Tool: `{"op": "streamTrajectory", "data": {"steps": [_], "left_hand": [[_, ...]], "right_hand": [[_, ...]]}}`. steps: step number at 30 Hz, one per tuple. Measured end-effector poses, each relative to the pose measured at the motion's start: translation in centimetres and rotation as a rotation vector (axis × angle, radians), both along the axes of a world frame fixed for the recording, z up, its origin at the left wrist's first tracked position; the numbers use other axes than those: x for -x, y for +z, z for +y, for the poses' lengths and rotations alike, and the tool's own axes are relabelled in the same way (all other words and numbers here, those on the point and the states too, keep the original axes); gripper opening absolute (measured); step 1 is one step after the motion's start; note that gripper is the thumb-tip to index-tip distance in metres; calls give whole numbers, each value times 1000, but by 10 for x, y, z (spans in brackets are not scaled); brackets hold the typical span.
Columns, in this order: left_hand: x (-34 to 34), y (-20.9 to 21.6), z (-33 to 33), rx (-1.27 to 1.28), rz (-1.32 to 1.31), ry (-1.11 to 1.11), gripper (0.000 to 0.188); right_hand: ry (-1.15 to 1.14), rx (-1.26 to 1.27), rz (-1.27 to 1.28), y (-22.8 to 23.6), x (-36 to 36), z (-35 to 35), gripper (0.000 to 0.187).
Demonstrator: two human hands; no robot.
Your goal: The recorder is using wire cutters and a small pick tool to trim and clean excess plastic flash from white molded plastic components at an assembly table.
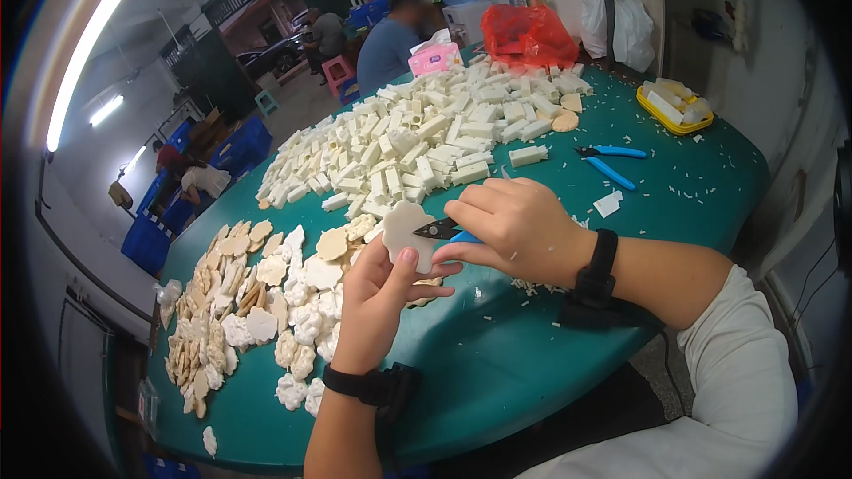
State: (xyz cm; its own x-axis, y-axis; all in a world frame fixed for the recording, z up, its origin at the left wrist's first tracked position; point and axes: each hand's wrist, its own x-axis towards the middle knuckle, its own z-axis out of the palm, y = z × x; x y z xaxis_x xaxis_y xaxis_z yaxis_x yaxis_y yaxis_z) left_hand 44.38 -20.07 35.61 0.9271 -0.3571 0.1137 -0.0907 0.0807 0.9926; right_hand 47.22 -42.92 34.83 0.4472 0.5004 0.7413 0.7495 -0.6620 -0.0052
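Between the thumb and fingers of my left hand (377,293) is a flat white plastic piece with a wavy outline (405,229), held up above the table. My right hand (515,223) grips a pair of blue-handled nippers (441,229), whose dark jaws meet the right edge of that piece. Whether the jaws are closed on it I cannot tell. Left of my left hand lies a spread of similar wavy white and cream pieces (262,324). Beyond both hands rises a large heap of white rectangular plastic blocks (399,137).
On the green table (497,372), a second pair of blue-handled nippers (612,164) lies at the right among white scraps. Farther back are a yellow tray (672,120), a red plastic bag (530,35) and a pink tissue pack (435,58). Other people sit beyond the table.
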Motion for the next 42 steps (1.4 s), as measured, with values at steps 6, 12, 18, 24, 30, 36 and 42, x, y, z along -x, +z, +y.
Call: {"op": "streamTrajectory", "data": {"steps": [6,12,18,24,30,36,42], "left_hand": [[-1,0,0,4,0,1,39],[0,2,-1,-1,26,13,39],[2,3,-3,11,32,9,40],[1,2,-2,7,34,13,39],[2,3,-2,9,30,15,39],[1,2,-2,17,30,17,39],[1,2,-1,2,22,21,39]], "right_hand": [[-4,9,25,0,1,0,38],[-4,15,48,-3,0,1,38],[-7,1,27,-2,0,1,40],[-6,15,19,-1,0,1,43],[-5,7,0,-2,-2,1,46],[0,0,3,-2,-2,2,46],[-3,11,22,-1,1,1,42]]}}
